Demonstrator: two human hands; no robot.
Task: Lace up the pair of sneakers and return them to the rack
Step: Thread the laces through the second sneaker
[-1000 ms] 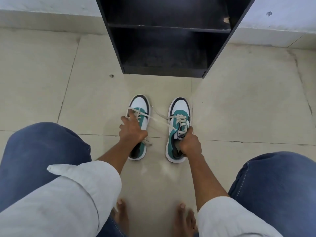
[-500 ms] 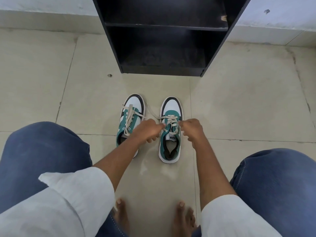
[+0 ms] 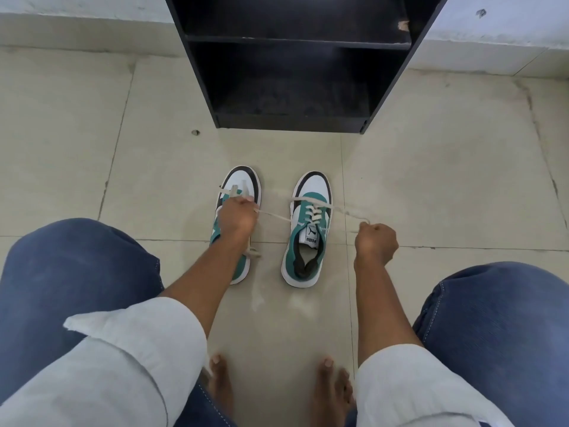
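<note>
Two white, green and black sneakers stand side by side on the tiled floor, toes toward the rack. The right sneaker (image 3: 309, 229) shows cream laces crossed over its tongue. My left hand (image 3: 236, 217) is closed on one end of its lace (image 3: 274, 215) and hovers over the left sneaker (image 3: 241, 183), hiding its middle. My right hand (image 3: 376, 243) is closed on the other lace end, out to the right of the shoe. The lace stretches taut between both hands. The black shoe rack (image 3: 292, 118) stands just beyond the shoes.
My knees in blue jeans frame the scene at left (image 3: 77, 272) and right (image 3: 492, 318). Bare toes (image 3: 326, 380) rest on the floor below the shoes. A small speck of debris (image 3: 195, 132) lies left of the rack. A white wall base runs behind.
My hands were together over the right sneaker's laces; now they have pulled apart sideways, drawing the lace ends out tight. The left hand has moved over the left sneaker.
</note>
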